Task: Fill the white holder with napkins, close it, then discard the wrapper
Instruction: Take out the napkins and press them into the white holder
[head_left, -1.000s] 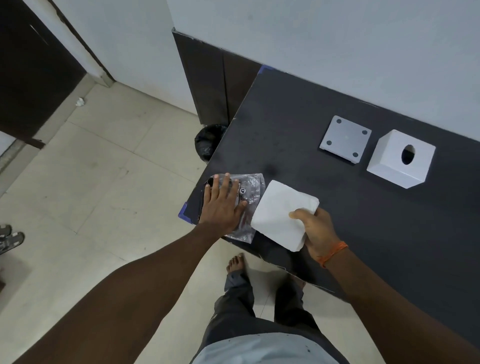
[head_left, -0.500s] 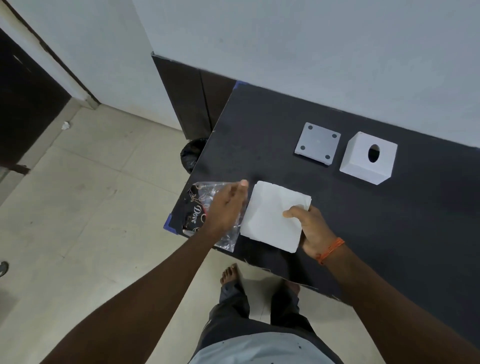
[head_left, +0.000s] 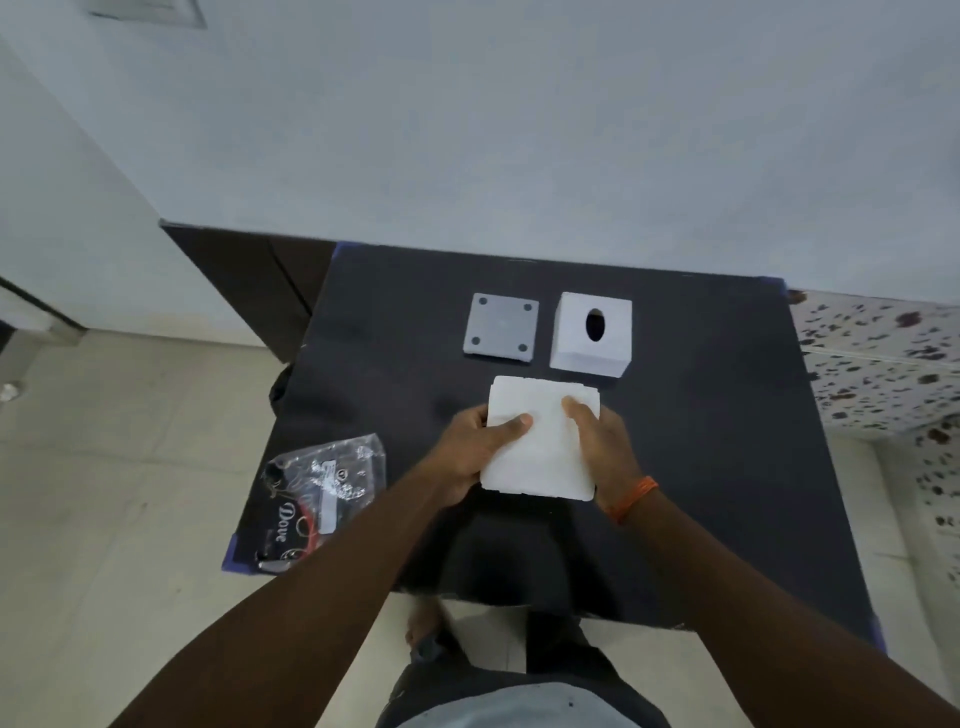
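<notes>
A white stack of napkins (head_left: 543, 441) is held over the middle of the dark table (head_left: 701, 467). My left hand (head_left: 475, 449) grips its left edge, thumb on top. My right hand (head_left: 602, 447), with an orange wrist thread, grips its right edge. Just beyond the stack stands the white holder (head_left: 574, 335), a cube with an oval slot on top. Its grey base plate (head_left: 500, 327), with four round feet, lies to the holder's left, apart from it. The clear wrapper (head_left: 322, 493) with dark print lies crumpled at the table's front left corner.
A wall runs along the table's far edge. A dark cabinet (head_left: 249, 280) stands at the far left, with something dark (head_left: 278, 384) on the floor beside the table. A speckled surface (head_left: 883, 358) adjoins on the right. My legs and a bare foot (head_left: 423, 623) are below.
My left hand let go of the wrapper and took the napkin stack's left edge. Both hands carried the stack away from the wrapper toward the holder. The camera view swung right.
</notes>
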